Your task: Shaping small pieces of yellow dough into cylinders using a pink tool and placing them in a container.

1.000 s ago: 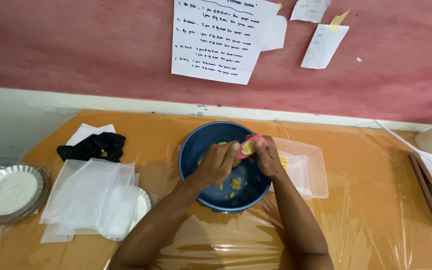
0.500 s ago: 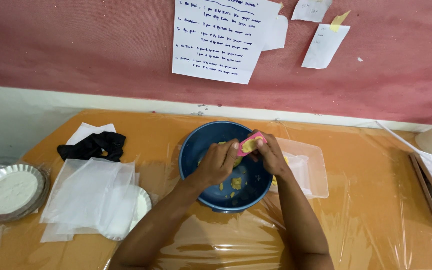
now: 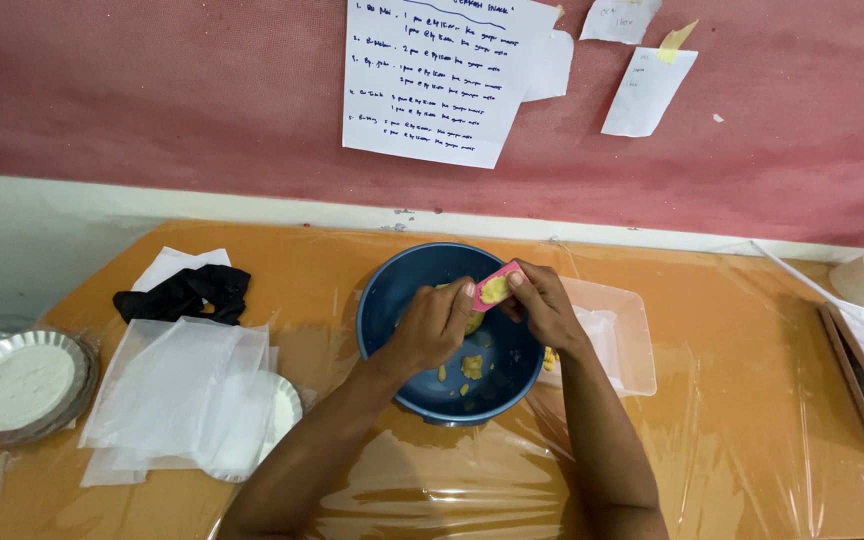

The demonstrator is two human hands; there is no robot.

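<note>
Plastic-covered orange bench [image 3: 752, 420]: I'm watching both hands over the blue bowl [image 3: 392, 300]. Right hand [image 3: 542, 305] fingers are pinching a pink scraper [image 3: 492, 288]; left hand [image 3: 432, 325] fingers are curling around yellow dough [image 3: 495, 290]. Crumbs risk dropping outside the rim.

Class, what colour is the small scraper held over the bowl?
Pink, smeared with yellow dough: the scraper shows best in the head view, above the blue bowl.

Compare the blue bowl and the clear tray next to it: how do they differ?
The blue bowl is round, deep and opaque; the clear tray is rectangular, shallow and see-through. The bowl holds yellow dough bits; what the tray holds is unclear. Both hands work over the bowl, the right hand pinching a pink scraper, the left hand beside it; none is over the tray. Both sit on the plastic-covered orange table, side by side.
</note>
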